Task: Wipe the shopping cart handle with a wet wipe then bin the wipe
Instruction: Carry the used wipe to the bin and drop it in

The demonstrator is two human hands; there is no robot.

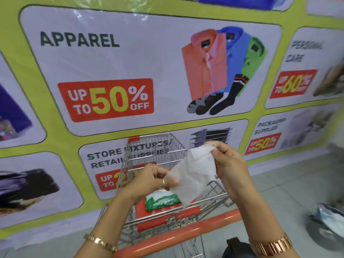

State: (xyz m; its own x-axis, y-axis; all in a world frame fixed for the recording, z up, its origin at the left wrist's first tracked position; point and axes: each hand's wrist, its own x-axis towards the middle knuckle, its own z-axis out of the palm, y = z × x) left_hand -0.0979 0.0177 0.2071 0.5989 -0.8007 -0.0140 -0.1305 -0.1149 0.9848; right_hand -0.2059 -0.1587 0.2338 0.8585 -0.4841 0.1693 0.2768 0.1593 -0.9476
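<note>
A white wet wipe [193, 174] is stretched out in the air above the shopping cart. My left hand [150, 180] pinches its lower left corner, and my right hand [229, 164] pinches its upper right corner. Below them runs the cart's orange handle [186, 231], slanting up to the right, with neither hand touching it. A green and white wipes pack [162, 201] lies on the red child-seat flap [149, 218] just behind the handle.
The wire cart basket [154, 146] stands against a big yellow banner wall [55, 127]. A bag with white contents [329, 220] sits on the tiled floor at the right. A dark object [236, 247] lies below the handle.
</note>
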